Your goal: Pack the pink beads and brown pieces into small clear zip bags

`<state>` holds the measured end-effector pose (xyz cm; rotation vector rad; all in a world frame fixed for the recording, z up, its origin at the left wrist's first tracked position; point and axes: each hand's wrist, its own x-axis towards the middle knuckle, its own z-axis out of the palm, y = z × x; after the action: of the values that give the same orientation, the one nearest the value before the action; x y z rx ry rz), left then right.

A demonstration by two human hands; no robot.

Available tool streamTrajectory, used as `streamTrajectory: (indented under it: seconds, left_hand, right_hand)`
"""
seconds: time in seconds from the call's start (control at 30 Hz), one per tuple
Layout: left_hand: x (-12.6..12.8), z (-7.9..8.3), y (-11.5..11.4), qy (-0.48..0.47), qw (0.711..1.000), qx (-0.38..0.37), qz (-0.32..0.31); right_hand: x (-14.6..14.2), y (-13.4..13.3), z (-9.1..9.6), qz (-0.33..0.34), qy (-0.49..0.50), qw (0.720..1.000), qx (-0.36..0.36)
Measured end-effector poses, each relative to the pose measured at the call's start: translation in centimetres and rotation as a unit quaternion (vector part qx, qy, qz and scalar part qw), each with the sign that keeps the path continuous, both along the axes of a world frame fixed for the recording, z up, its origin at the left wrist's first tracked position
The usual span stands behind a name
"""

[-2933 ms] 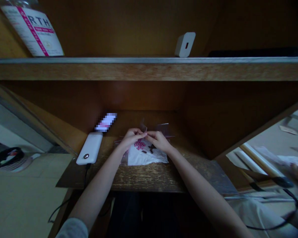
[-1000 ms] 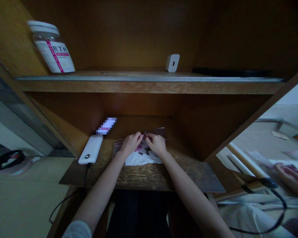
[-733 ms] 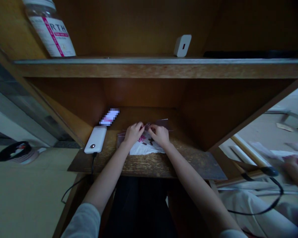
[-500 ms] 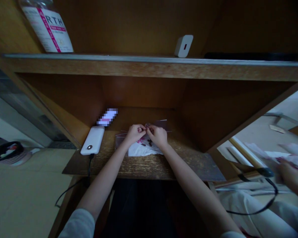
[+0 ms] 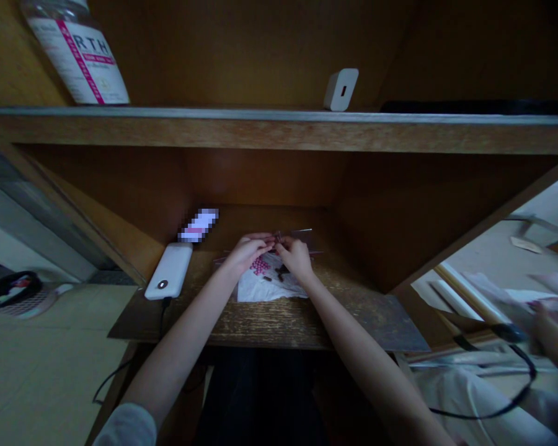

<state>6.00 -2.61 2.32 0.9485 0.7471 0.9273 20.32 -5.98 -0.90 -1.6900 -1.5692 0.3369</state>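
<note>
Left hand: fingers bunched, thumb and forefinger pinching toward the centre of the wooden shelf board. Right hand: likewise pinched, its fingertips meeting those of the left hand on a small dark item, too small for me to identify from here. Both hands are raised off the surface below them. Just behind the fingertips, thin clear plastic film stands up from the back of the pair. Under the wrists, toward the rear edge of the board, lies a crumpled white paper sheet. On it, left uncovered, are a cluster of pink beads and a few dark brown pieces. Near the left end of the board: a white power bank with a black cable, and beyond it a pixelated object. Shelf above: a labelled jar and a white plug adapter. Off the right side of the board, a co-worker's hand holds pale sheets.
</note>
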Motion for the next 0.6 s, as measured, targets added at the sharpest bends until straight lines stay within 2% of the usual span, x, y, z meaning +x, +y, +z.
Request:
streamTrajectory:
  seconds: [0.13,0.2,0.27,0.33,0.4,0.47,0.53,0.6]
  left_hand:
    - [0.1,0.2,0.3,0.024,0.999,0.029,-0.010]
    - [0.3,0.3,0.5,0.082,0.994,0.066,0.000]
    - [0.4,0.5,0.5,0.174,0.974,0.142,0.017]
    - [0.5,1.0,0.4,0.280,0.925,0.254,0.033]
    - [0.6,1.7,0.3,0.372,0.852,0.366,0.036]
    - [0.9,2.4,0.2,0.436,0.785,0.440,0.015]
    - [1.3,3.1,0.3,0.472,0.745,0.471,-0.016]
    - [1.7,3.5,0.6,0.489,0.735,0.469,-0.034]
  right_hand:
    - [0.5,0.5,-0.5,0.011,0.049,0.999,-0.001]
    - [0.6,0.5,-0.4,0.015,0.056,0.998,-0.002]
    - [0.6,0.4,-0.3,0.018,0.061,0.998,-0.001]
    - [0.4,0.3,-0.1,0.026,0.077,0.997,-0.006]
    - [0.3,0.3,-0.2,0.045,0.104,0.993,-0.018]
    - [0.1,0.5,-0.4,0.064,0.137,0.988,-0.030]
    - [0.0,0.7,-0.7,0.077,0.181,0.980,-0.041]
    - [-0.1,0.9,-0.9,0.088,0.234,0.967,-0.056]
